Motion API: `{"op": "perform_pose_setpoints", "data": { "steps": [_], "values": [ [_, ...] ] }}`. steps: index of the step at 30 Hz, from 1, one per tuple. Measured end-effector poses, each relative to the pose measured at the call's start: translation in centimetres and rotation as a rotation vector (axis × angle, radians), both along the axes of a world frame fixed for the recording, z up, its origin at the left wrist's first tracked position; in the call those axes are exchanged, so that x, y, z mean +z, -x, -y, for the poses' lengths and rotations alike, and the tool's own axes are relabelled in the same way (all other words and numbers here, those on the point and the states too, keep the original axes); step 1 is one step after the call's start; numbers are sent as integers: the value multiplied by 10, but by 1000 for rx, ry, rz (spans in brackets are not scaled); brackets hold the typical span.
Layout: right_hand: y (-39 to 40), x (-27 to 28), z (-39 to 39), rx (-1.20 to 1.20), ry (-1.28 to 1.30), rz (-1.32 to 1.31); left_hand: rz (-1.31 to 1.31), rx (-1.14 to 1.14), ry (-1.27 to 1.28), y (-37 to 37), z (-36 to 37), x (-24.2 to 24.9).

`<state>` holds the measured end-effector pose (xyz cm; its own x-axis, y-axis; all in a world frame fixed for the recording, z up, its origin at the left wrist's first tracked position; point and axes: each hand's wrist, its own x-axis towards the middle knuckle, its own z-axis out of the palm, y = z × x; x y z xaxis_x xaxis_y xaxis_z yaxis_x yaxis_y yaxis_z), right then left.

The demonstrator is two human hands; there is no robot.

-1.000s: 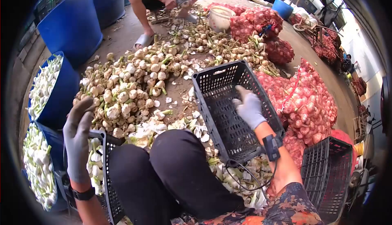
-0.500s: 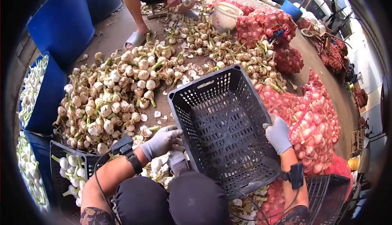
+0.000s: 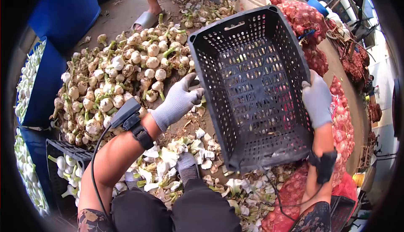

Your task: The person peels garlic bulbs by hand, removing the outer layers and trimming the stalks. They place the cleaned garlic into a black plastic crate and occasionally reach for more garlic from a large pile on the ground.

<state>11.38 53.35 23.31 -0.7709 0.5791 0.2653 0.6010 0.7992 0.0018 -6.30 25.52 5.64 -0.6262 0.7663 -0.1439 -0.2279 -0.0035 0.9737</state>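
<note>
Garlic bulbs (image 3: 122,84) heap at ten o'clock, red net sacks (image 3: 305,17) at two, peelings (image 3: 240,185) around six. The black crate (image 3: 254,87), slotted, open-topped and tilted, is just off centre toward two o'clock, its far end partly covering a pale bucket (image 3: 249,0). The right hand's (image 3: 317,99) grip pinches its three-o'clock rim; the left hand (image 3: 176,103) curls at its nine-o'clock side, whether pinching I cannot tell.

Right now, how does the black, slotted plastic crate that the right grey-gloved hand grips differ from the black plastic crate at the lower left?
The held crate looks empty, whereas the lower-left crate contains white garlic. The held crate, its rim gripped by the right hand, shows nearly whole, whereas the lower-left crate is partly covered by the left forearm. Both are black, open-topped and plastic.
</note>
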Motion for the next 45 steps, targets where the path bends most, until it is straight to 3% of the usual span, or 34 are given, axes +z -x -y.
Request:
{"op": "perform_pose_setpoints", "data": {
  "steps": [3,5,7,11,13,14,17,19,20,23,24,29,30,31,35,38,41,42,44,45],
  "values": [
    [36,-43,-50,-85,-143,170,-65,-44,40,-12,25,-10],
    [49,-58,-78,-90,-141,80,-220,-218,164,-37,40,-19],
    [56,-60,-70,-131,-155,179,-242,-368,134,-59,39,-25],
    [54,-61,-81,-20,-206,128,-282,-331,71,-67,37,-25],
    [58,-53,-85,-59,-141,185,-321,-368,227,-64,47,-19],
    [54,-57,-82,-10,-150,150,-220,-330,208,-63,52,-18],
    [47,-48,-29,76,-158,101,-125,-218,309,-58,67,-25],
    [39,-37,11,56,-226,100,-98,-101,249,-66,71,-54],
    [36,-32,13,11,-175,151,-53,-164,320,-67,72,-44],
    [32,-30,-10,-65,-97,198,37,-253,326,-74,76,-25],
    [32,-46,-28,49,-164,145,31,-266,324,-74,77,-8],
    [67,-49,-45,-33,-39,230,3,-212,302,-64,108,-9],
    [71,-50,-55,-72,-79,256,-51,-165,265,-63,117,-21],
    [74,-55,-74,-31,-109,220,-115,-165,372,-58,124,1],
    [96,-56,-81,-56,-356,95,-109,-59,316,-56,146,-24],
    [109,-67,-87,-196,-440,232,-162,-60,361,-56,150,-33],
    [124,-46,-21,181,-566,-66,-188,-126,412,-59,153,-48],
    [134,-40,31,219,-427,-66,-169,-149,446,-58,153,-54],
    [153,-67,108,710,54,-210,-88,-171,468,-64,152,-73],
    [165,-84,143,907,233,-93,-40,-157,454,-65,150,-83]
  ]
}}
